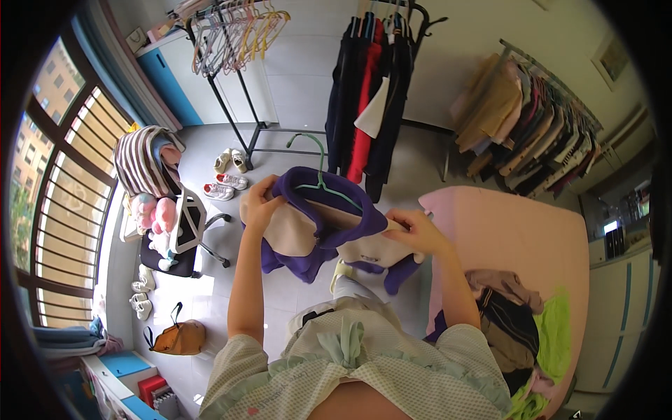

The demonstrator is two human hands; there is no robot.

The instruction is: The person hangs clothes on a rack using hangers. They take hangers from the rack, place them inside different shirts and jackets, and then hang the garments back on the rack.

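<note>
In front of me hangs a purple and cream jacket (292,229) with a wide purple collar, its purple sleeves drooping below. A green hanger (321,175) sits inside its neck opening, hook pointing up and away from me. My left hand (263,199) pinches the jacket's left shoulder beside the collar. On the other side my right hand (418,232) has its fingers closed on the cream cloth of the right shoulder. Most of the hanger's arms are hidden inside the jacket.
A rack of bare hangers (238,38) and dark and red trousers (367,91) stand ahead. More clothes (539,126) hang at far right. A pink bed (511,231) with piled clothes (511,315) is on my right. Left are a chair (178,245), shoes (225,183) and an orange bag (180,338).
</note>
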